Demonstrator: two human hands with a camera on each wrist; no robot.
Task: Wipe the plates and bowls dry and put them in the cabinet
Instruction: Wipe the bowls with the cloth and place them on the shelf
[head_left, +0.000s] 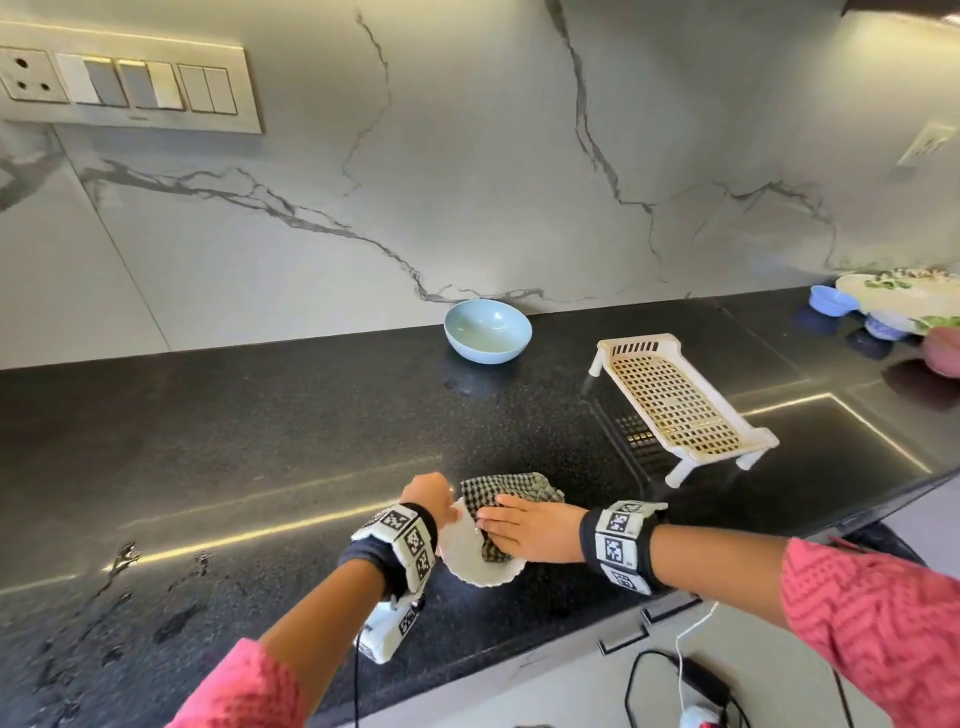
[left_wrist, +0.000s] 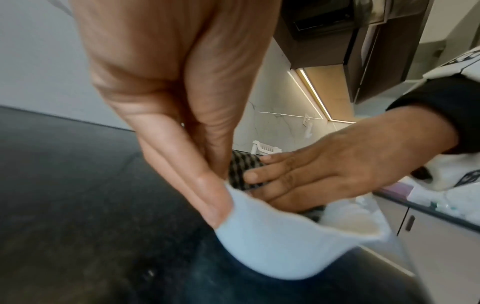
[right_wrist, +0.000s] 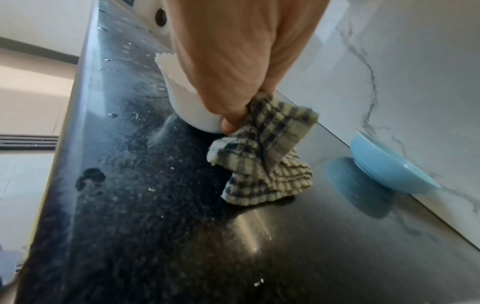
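Note:
A white scalloped bowl (head_left: 467, 556) sits tilted on the black counter (head_left: 260, 441) near its front edge. My left hand (head_left: 451, 512) pinches the bowl's left rim between thumb and fingers. A checked cloth (head_left: 504, 488) lies in the bowl and spills over its far side onto the counter. With straight fingers, my right hand (head_left: 501, 519) presses the cloth flat into the bowl. The left wrist view shows the bowl (left_wrist: 272, 246), the cloth (left_wrist: 241, 168) and both hands (left_wrist: 218, 195) (left_wrist: 285, 174). A light blue bowl (head_left: 487, 331) stands upright by the marble wall.
A white drying rack (head_left: 675, 405) stands on the counter to the right, with nothing on it. At the far right are a small blue bowl (head_left: 831, 300) and a plate (head_left: 904, 299). Water drops (head_left: 124, 561) lie on the counter's left part. Cables (head_left: 675, 675) hang below the front edge.

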